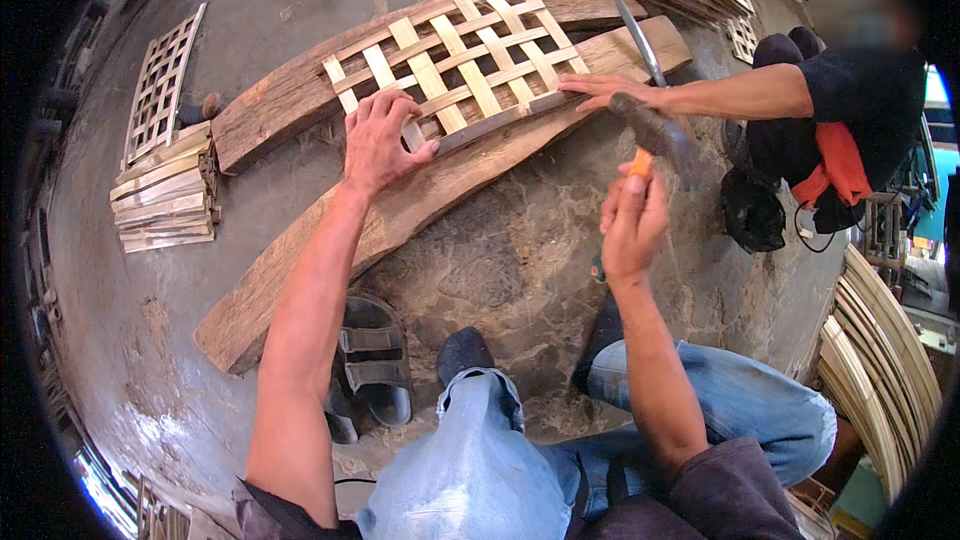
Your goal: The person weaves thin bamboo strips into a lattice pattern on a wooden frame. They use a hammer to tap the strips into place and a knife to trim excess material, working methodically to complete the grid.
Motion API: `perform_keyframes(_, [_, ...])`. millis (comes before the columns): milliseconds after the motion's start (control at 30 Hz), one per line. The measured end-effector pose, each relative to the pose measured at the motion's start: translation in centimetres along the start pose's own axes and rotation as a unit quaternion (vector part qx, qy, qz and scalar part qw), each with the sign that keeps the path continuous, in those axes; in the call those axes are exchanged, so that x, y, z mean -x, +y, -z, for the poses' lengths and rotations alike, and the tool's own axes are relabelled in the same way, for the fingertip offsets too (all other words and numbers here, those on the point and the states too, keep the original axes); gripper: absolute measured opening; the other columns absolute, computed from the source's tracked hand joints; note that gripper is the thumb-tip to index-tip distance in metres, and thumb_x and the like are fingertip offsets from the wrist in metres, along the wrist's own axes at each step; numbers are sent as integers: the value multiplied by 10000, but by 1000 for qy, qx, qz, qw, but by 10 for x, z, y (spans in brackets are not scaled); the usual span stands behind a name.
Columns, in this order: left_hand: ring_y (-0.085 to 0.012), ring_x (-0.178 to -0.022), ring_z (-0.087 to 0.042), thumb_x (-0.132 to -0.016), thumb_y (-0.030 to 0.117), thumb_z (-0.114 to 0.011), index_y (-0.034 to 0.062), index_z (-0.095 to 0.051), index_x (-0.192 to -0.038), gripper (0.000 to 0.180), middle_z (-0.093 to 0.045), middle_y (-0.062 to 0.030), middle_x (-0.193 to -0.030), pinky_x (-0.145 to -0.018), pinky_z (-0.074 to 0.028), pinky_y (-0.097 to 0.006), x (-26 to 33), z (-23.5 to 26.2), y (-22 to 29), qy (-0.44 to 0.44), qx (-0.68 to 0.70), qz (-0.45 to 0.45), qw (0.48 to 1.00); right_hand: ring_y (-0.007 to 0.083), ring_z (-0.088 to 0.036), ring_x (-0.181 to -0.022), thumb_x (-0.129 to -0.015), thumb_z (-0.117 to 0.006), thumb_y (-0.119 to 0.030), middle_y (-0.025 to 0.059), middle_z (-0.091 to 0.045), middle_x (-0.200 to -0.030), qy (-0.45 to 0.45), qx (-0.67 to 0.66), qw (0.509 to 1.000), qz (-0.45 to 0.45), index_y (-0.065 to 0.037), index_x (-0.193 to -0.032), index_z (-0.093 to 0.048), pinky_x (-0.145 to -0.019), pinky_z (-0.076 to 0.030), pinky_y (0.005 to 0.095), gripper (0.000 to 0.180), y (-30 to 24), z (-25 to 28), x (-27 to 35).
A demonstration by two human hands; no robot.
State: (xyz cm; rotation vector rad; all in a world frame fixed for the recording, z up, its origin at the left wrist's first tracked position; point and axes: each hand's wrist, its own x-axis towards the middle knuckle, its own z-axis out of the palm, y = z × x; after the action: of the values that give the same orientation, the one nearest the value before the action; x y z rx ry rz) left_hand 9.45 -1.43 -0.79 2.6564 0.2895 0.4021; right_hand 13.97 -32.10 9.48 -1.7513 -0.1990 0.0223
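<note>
While left hand [380,140] presses lattice [460,55], hammer [655,135] seemingly hovers

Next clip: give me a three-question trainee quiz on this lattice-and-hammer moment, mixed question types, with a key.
1. True or false: the left hand presses on the woven bamboo lattice panel.
2. What does the right hand hold? A) a saw B) a hammer with an orange grip C) a paintbrush
3. Whose hand rests on the right end of the panel?

Key
1. True: its fingers lie on the panel's lower left edge, over the wooden plank.
2. B: the hammer is raised above the floor, its head blurred.
3. The co-worker's hand, reaching in from the right; that person squats beside the plank.
</note>
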Motion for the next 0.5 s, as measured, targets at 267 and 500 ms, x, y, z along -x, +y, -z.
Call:
perform_keyframes(267, [-251,-1228,-479,-682,372,-835,180,-620,-1096,504,-551,1,-1243,-1054,-364,-453,0,1,-5,12,8,-5,1000,269,-617,-639,-1037,-482,-422,125,-611,-740,21,184,983,-9,18,-1123,-593,-602,-461,408,462,73,-13,27])
perform_keyframes(500, [-251,-1236,-471,-668,381,-840,187,-612,-1094,521,-545,0,-1236,-1052,-368,-451,3,0,-3,3,15,0,1000,300,-577,-665,-1035,-510,-410,141,-575,-744,7,187,982,-4,39,-1060,-578,-625,-447,425,455,74,-29,23])
